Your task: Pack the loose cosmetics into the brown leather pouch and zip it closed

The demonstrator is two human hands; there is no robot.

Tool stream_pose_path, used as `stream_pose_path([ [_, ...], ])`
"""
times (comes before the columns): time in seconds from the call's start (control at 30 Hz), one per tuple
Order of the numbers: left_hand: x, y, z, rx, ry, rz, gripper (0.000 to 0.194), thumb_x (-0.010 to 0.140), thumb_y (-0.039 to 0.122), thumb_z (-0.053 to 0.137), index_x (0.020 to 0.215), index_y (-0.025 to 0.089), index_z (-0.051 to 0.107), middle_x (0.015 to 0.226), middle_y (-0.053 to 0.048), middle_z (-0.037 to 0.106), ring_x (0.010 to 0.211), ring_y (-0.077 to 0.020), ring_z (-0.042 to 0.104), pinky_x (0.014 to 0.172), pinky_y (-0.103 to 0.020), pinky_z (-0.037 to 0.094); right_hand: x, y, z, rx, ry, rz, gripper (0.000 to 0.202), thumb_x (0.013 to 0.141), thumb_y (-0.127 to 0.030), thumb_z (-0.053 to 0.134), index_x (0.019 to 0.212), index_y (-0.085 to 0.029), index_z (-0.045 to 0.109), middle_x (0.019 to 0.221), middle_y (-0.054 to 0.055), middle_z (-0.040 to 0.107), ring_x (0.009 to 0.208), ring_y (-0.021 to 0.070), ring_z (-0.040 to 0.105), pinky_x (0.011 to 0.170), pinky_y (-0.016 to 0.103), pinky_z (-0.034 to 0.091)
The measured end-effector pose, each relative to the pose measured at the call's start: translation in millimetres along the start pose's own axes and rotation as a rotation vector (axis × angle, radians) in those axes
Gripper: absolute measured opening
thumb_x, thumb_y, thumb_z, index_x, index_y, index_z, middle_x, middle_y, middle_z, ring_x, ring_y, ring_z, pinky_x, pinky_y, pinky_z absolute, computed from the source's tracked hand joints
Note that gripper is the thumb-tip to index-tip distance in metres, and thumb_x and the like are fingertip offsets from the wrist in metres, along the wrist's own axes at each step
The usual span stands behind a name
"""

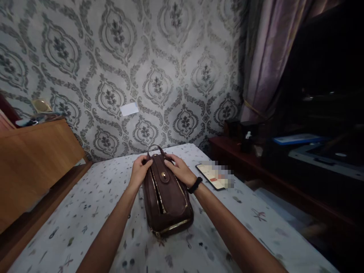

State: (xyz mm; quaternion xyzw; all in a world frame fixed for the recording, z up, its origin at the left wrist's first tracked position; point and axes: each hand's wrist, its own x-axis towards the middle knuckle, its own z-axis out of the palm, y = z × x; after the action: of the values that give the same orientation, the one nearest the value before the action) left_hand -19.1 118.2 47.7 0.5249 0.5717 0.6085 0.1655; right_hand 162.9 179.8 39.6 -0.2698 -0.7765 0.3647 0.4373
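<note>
A dark brown bag [178, 197] with gold zippers, a round gold clasp and a top handle lies on the patterned white sheet [93, 201]. Its handle end points toward the wall, and one long zipper on the left side gapes open. My left hand [140, 168] grips the bag's upper left edge, thumb on top and fingers curled over the side. On the upper right edge is my right hand [180, 169], its thumb on the front and its fingers round the far side. A black band circles my right wrist.
A phone [212, 176] with a lit screen lies right of the bag. On the left stands a wooden board [40, 163]; on the right, a dark red cabinet [231, 151] holds a small bottle [248, 141]. Patterned wallpaper [170, 76] is behind the bed.
</note>
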Motion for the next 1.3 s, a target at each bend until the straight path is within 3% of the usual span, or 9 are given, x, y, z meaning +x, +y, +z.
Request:
stream_pose_path([
  [0.13, 1, -1, -2.2, 0.016, -0.011, 0.008, 0.018, 0.065, 0.035, 0.07, 0.071, 0.02, 0.062, 0.071, 0.002, 0.064, 0.073, -0.0167, 0.055, 0.072, -0.027, 0.042, -38, -23, -1, -0.176, -0.005, -0.102, 0.055, 0.093, -0.044, 0.055, 0.139, -0.014, 0.055, 0.143, 0.018, 0.058, 0.14, 0.0299, 0.049, 0.116, 0.051, 0.039],
  [0.33, -1, 1, -3.9, 0.001, -0.023, -0.015, 0.024, 0.069, 0.042, 0.067, 0.07, 0.019, 0.063, 0.065, 0.003, 0.058, 0.065, -0.0145, 0.05, 0.064, -0.025, 0.038, -75, -49, 10, -0.5, -0.056, -0.051, 0.06, 0.094, -0.041, 0.055, 0.147, -0.014, 0.051, 0.158, 0.02, 0.043, 0.149, 0.0374, 0.036, 0.117, 0.058, 0.036],
  [0.47, 1, 6, -3.7, -0.019, -0.004, -0.014, 0.03, 0.069, 0.047, 0.068, 0.064, 0.019, 0.059, 0.061, 0.004, 0.054, 0.062, -0.0136, 0.047, 0.06, -0.025, 0.036, -79, -57, 10, -0.555, -0.082, -0.028, 0.064, 0.093, -0.044, 0.059, 0.149, -0.013, 0.049, 0.16, 0.019, 0.041, 0.15, 0.0359, 0.035, 0.118, 0.056, 0.037],
  [0.7, 2, 11, -2.3, -0.035, 0.05, 0.004, 0.029, 0.067, 0.047, 0.067, 0.061, 0.02, 0.058, 0.06, 0.004, 0.052, 0.063, -0.0138, 0.046, 0.06, -0.025, 0.035, -92, -67, 19, -0.648, -0.085, 0.021, 0.089, 0.079, -0.05, 0.075, 0.152, -0.01, 0.043, 0.163, 0.024, 0.031, 0.152, 0.0402, 0.029, 0.118, 0.063, 0.033],
  [1.3, -11, 20, -4.3, -0.067, 0.068, 0.04, 0.027, 0.065, 0.044, 0.069, 0.06, 0.02, 0.059, 0.061, 0.003, 0.055, 0.064, -0.0144, 0.047, 0.064, -0.026, 0.038, -95, -73, 21, -0.677, -0.117, 0.073, 0.088, 0.082, -0.046, 0.073, 0.155, -0.011, 0.038, 0.165, 0.021, 0.027, 0.154, 0.0366, 0.025, 0.12, 0.06, 0.029],
])
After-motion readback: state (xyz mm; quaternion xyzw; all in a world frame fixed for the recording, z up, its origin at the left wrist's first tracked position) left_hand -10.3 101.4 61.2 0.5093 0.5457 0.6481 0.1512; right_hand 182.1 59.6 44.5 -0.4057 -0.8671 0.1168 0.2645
